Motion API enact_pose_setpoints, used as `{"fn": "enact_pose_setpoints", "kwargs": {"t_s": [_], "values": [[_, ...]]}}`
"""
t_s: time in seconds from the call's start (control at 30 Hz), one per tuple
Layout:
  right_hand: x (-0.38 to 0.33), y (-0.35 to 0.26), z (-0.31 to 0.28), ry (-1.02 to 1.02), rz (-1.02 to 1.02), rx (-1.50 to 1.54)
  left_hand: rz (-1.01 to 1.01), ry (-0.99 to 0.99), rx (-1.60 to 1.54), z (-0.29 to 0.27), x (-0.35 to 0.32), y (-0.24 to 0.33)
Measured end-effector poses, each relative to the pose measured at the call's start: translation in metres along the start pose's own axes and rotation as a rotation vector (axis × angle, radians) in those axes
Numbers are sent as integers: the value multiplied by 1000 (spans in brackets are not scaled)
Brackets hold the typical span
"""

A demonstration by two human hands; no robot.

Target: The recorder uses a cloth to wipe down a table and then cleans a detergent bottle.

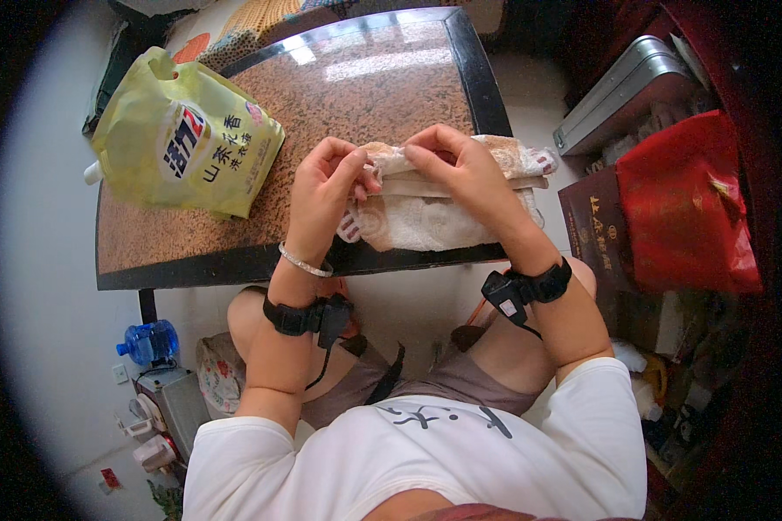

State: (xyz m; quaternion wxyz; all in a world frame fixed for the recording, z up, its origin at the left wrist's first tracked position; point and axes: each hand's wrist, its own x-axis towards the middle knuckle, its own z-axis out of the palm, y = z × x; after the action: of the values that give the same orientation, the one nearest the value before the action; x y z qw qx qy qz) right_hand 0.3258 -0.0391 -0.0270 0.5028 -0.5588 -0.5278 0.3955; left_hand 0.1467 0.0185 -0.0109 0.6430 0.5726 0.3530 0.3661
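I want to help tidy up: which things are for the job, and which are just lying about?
For the job:
- white cloth, in the left hand and right hand
- table under it

Probably just lying about:
- yellow pouch, untouched
- red bag
- silver case
- blue water jug

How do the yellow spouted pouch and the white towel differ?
The yellow spouted pouch bulges; the white towel looks folded. The pouch has a smooth surface; the towel is fabric, with tan patches. The pouch is untouched; the towel is held by the left hand and right hand. Both rest at least partly on the table.
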Motion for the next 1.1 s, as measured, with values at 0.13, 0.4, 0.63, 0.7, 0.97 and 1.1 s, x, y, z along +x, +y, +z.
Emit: {"fn": "enact_pose_setpoints", "kwargs": {"t_s": [0.13,0.4,0.63,0.7,0.97,1.1], "values": [[-6,-7,2,-4,-118,-22,43,-28,-3,8,0,-1],[-3,-7,3,-23,-59,-14,-17,-122,38,7,-5,-2],[0,-7,2,-11,-112,69,38,-179,125,15,-10,-1],[0,-2,-2,8,-62,80,17,-198,124,14,-7,-11],[2,3,-6,-131,58,326,39,-128,258,12,-7,-16],[-1,-4,-10,-108,107,376,5,-109,214,16,-3,-13]]}}
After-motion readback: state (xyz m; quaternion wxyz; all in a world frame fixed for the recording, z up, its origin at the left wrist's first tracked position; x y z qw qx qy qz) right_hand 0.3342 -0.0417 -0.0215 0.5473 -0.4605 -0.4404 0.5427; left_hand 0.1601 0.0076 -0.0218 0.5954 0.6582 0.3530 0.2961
